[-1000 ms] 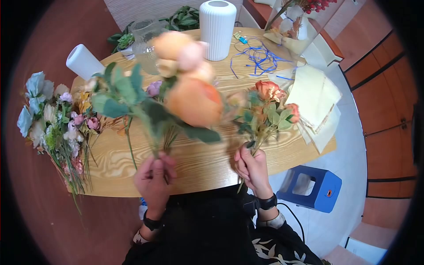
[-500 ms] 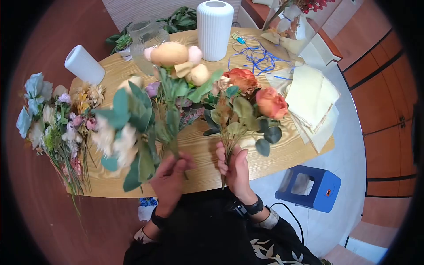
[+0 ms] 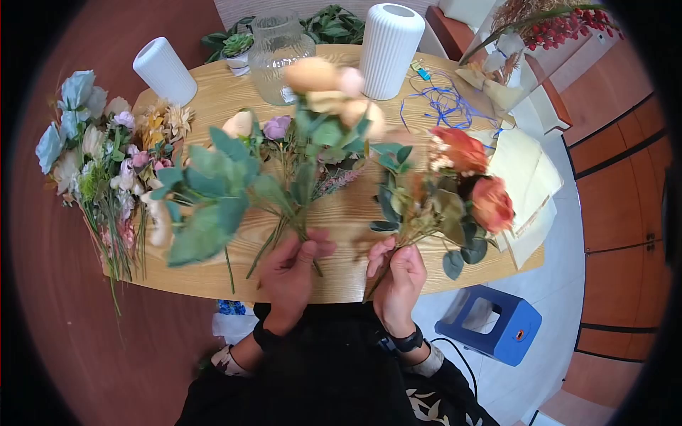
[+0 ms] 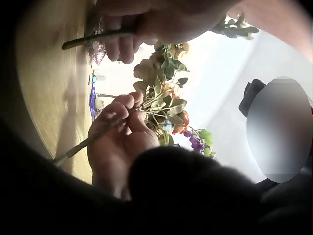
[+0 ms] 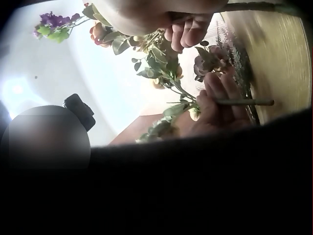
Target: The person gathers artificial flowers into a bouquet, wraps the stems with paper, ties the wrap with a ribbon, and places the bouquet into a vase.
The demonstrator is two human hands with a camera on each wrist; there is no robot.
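Observation:
In the head view my left hand (image 3: 288, 273) pinches the stem of a peach artificial flower bunch (image 3: 323, 103), whose blooms blur above it. Broad green leaves (image 3: 213, 213) spread out to its left. My right hand (image 3: 399, 287) grips the stems of an orange-red artificial flower bunch (image 3: 490, 202) with small dark leaves, leaning right. Both bunches are held above the front of the table, side by side. The left wrist view shows the right hand (image 4: 120, 142) with its fingers round a stem (image 4: 78, 147) whose cut end points down toward the wood.
Mixed flowers (image 3: 92, 163) lie along the left edge of the wooden table (image 3: 341, 266). White ribbed vases (image 3: 391, 53) and a glass vase (image 3: 273, 57) stand at the back. Blue ribbon (image 3: 447, 103) and cream wrapping sheets (image 3: 522, 181) lie on the right. A blue stool (image 3: 490, 323) stands on the floor.
The left hand has come closer to the right hand, and its peach bunch, tilted right before, now stands more upright. The orange-red bunch has turned and leans to the right. The head view has shifted.

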